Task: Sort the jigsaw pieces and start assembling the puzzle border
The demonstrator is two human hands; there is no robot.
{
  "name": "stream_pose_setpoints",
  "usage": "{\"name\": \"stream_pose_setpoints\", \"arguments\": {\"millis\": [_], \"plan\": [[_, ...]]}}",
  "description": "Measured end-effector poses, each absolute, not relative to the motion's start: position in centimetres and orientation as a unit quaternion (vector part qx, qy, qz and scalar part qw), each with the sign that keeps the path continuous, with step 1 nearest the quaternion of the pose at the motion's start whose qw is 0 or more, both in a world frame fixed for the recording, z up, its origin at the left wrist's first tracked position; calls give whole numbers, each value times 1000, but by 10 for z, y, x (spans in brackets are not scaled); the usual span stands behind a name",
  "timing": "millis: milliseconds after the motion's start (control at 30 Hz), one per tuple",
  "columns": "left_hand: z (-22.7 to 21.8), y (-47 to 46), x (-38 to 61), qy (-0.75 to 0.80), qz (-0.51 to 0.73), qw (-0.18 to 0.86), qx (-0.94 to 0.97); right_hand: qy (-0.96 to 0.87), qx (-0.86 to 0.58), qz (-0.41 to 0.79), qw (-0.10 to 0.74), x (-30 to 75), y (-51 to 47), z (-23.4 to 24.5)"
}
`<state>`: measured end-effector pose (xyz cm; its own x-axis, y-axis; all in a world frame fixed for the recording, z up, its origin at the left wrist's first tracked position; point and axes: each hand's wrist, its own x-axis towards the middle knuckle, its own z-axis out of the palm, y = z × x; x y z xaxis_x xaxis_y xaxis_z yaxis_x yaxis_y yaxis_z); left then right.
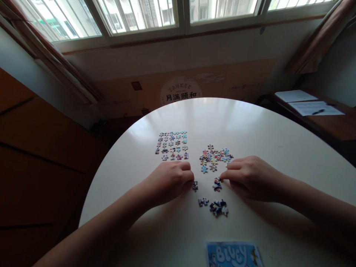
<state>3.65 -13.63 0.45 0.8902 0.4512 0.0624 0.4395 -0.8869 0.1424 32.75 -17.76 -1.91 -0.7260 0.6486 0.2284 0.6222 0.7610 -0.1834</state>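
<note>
My left hand rests on the white round table, its fingers curled together with a small dark puzzle piece at their tips. Opposite it, my right hand has its fingers apart. Its index fingertip touches a small cluster of puzzle pieces; the thumb is mostly hidden. Beyond the hands lies a loose pile of colourful puzzle pieces. Rows of separate puzzle pieces are laid out past my left hand. Nearer me are a joined-looking pair of pieces and a dark blue and white heap of pieces.
A blue "Bluey" picture card or box lies at the table's near edge. To the right, papers and a pen rest on a brown surface. A printed carton stands beyond the table, under the window.
</note>
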Motion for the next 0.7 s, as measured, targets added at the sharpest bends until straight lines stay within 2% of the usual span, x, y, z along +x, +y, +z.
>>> {"name": "stream_pose_setpoints", "arguments": {"millis": [233, 400, 533, 700], "plan": [[8, -136, 34, 215, 59, 79, 972, -915, -370, 23, 160, 334, -175, -11], [9, -136, 36, 204, 35, 84, 975, -921, -355, 50, 150, 334, -175, -8], [15, -136, 33, 244, 7, 103, 964, -932, -332, 82, 120, 332, -176, -11], [30, -138, 29, 347, -71, 104, 929, -930, -329, 105, 125, 332, -175, -13]]}}
